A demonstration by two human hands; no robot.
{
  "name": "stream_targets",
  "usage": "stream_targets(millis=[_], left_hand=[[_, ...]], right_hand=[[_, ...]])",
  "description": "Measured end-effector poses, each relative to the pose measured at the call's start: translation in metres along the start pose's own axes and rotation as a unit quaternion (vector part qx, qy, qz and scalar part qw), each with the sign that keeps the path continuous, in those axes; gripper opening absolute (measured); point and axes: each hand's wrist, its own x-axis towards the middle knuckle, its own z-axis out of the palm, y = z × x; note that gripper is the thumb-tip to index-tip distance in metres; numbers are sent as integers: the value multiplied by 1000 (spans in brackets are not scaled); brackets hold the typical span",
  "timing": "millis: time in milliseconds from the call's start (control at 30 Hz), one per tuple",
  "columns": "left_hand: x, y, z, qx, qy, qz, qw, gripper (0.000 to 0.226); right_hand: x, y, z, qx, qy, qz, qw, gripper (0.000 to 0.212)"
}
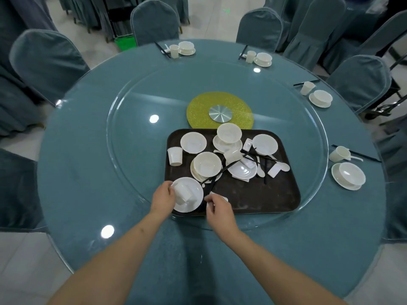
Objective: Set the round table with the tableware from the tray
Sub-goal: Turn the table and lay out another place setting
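A dark brown tray (259, 199) sits on the glass turntable (132, 150) of the round blue table (286, 249). It holds several white saucers, bowls, cups, spoons and black chopsticks. At its near left corner my left hand (163, 198) grips the rim of a white saucer (187, 205) that carries a tipped white cup (184, 191). My right hand (218, 208) pinches a small white piece, with black chopsticks (211, 178) lying just beyond its fingers. What the piece is stays hidden under the fingers.
Several place settings of saucer, bowl, cup and chopsticks stand along the far and right rim, such as one setting (348, 176) at the right. A yellow disc with a metal hub (220, 113) marks the centre. Blue-covered chairs (47, 62) ring the table.
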Motion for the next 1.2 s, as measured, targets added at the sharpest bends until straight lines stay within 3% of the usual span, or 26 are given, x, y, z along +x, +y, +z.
stream_targets(millis=[233,400,833,1200], left_hand=[[17,1,2,-39,-54,-72,995,38],[32,0,6,-30,-105,-99,989,41],[40,-1,3,-35,-136,-95,985,32],[34,-9,0,-13,-162,-48,986,47]], right_hand=[[53,-52,20,92,-110,225,964,50],[77,-51,33,87,-111,309,941,39],[92,-49,32,54,-111,332,935,44],[90,-43,30,-26,-135,283,949,33]])
